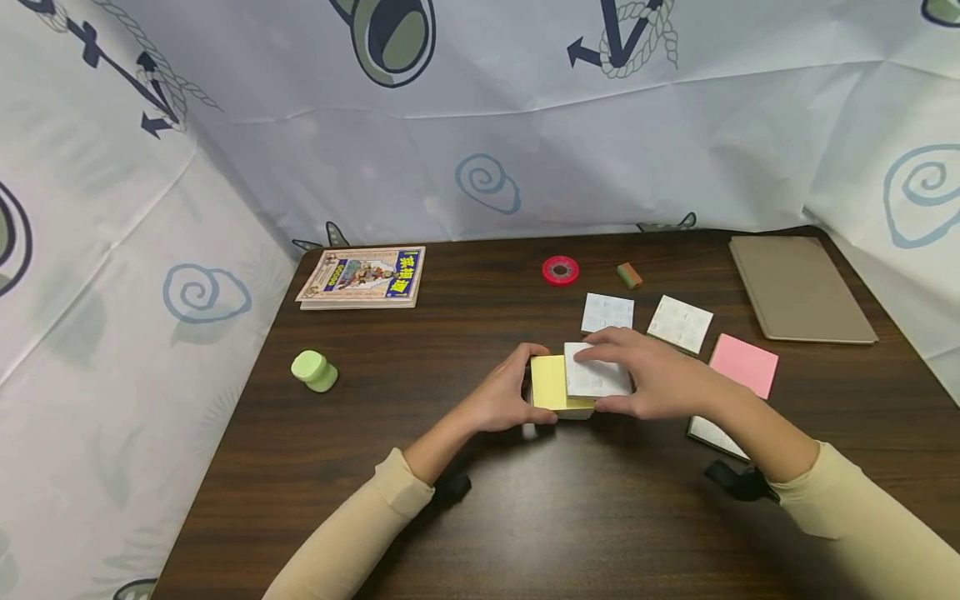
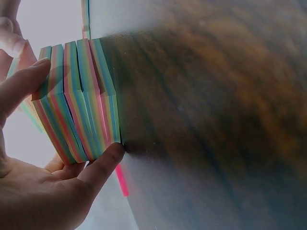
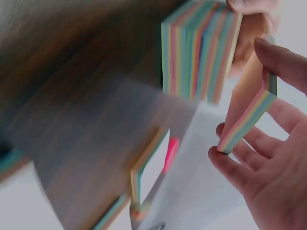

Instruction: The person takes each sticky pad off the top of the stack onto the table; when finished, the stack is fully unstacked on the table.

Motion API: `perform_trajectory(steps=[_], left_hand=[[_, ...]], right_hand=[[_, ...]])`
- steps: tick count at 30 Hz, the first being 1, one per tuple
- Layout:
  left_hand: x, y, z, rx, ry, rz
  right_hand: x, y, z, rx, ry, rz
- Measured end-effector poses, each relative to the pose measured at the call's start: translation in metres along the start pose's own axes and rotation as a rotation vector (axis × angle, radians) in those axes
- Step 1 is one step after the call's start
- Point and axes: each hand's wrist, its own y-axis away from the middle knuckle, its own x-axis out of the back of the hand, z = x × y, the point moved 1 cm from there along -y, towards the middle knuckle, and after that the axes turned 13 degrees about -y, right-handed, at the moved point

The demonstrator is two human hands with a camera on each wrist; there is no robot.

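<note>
At the table's middle my left hand grips a thick block of sticky notes with a yellow top and rainbow-striped sides. Its thumb and a finger clamp opposite edges. My right hand pinches a thinner pad with a white top, which lies tilted against the block's right part. In the right wrist view that thin pad is held between thumb and fingers, apart from the block at its near edge.
On the dark table lie two white pads, a pink pad, and another pad under my right forearm. Farther off are a red tape roll, an eraser, a comic book, a green cylinder and a brown notebook.
</note>
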Motion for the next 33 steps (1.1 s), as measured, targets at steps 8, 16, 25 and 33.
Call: perform_trajectory(steps=[8,16,25,33], left_hand=[[0.000,0.001,0.000,0.007,-0.011,0.003],[-0.001,0.002,0.000,0.011,-0.010,-0.003],[-0.001,0.001,0.000,0.005,-0.012,-0.004],[0.000,-0.001,0.000,0.014,-0.013,-0.011]], right_hand=[[0.020,0.033,0.026,-0.111,0.020,0.050],[-0.005,0.048,0.052,-0.100,0.065,0.030],[-0.013,0.046,0.058,-0.081,0.128,0.014],[-0.009,0.046,0.055,-0.096,0.154,-0.017]])
